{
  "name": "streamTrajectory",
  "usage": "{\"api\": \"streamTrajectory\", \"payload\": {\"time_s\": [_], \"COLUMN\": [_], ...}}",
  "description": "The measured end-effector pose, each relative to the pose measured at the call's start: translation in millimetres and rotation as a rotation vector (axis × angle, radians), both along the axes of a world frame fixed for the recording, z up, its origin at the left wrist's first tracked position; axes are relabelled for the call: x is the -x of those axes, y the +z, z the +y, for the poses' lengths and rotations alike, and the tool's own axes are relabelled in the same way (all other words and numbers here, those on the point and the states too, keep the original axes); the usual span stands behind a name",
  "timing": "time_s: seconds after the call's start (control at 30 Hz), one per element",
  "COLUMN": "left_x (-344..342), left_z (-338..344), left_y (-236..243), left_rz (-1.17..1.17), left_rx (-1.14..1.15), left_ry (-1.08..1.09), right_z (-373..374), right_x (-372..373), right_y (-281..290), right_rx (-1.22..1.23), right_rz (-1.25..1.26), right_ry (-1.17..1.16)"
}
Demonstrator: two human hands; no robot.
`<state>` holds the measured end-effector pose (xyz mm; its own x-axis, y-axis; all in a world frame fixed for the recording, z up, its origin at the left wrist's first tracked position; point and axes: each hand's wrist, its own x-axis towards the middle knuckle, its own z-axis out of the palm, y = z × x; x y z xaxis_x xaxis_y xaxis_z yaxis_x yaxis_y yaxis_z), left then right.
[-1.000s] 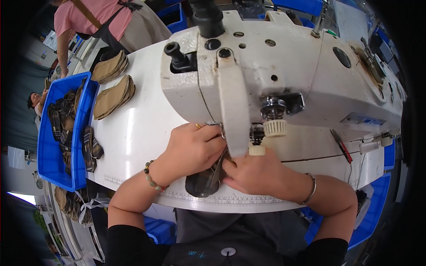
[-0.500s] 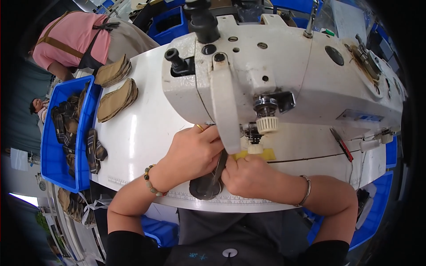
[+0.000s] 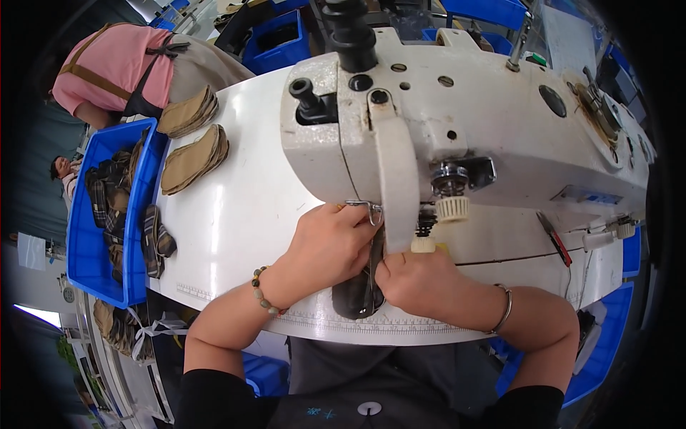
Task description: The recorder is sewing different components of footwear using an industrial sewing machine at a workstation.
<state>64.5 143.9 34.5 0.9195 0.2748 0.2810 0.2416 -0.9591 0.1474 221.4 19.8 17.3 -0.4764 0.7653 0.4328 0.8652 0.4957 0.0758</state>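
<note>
Dark round-ended fabric piece (image 3: 354,297), lower centre of the frame, on white desk (image 3: 250,179), before white sewing machine (image 3: 314,157).
Left hand (image 3: 329,243): fingers bent at piece's left side, tips hidden, cannot tell how tightly closed. Right hand (image 3: 421,282): grip closed on right edge. Best practice: hold layers flat, guide lightly without tugging, fingertips clear of any needle. Markings: ruler scale (image 3: 421,329), near desk edge; machine plate (image 3: 589,195), right, unreadable; blue lettering (image 3: 319,412) on dark apron (image 3: 400,400), bottom centre.

Black short sleeves (image 3: 214,397), a dark garment front (image 3: 411,413) bearing a white disc (image 3: 369,408) and blue marks (image 3: 319,412), a beaded bracelet (image 3: 259,287) and a silvery bangle (image 3: 507,309) are worn.
</note>
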Motion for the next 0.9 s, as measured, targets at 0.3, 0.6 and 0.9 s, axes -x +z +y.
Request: {"api": "streamTrajectory", "payload": {"time_s": [0.3,0.6,0.9], "left_x": [10.7,11.4,17.0], "left_z": [3.2,16.6,-10.8], "left_y": [13.3,8.5,33.2], "left_rz": [-0.060,-0.067,0.061], "left_rx": [-0.041,0.179,0.022], "left_ry": [-0.219,-0.221,0.020], "right_z": [-6.8,-11.8,-5.6], "right_x": [3.0,16.0,8.1], "right_y": [0.0,-10.3,-7.2], "right_rx": [0.066,-0.114,-0.057], "right_rz": [0.044,0.067,0.168], "right_ry": [0.037,0.070,0.113]}}
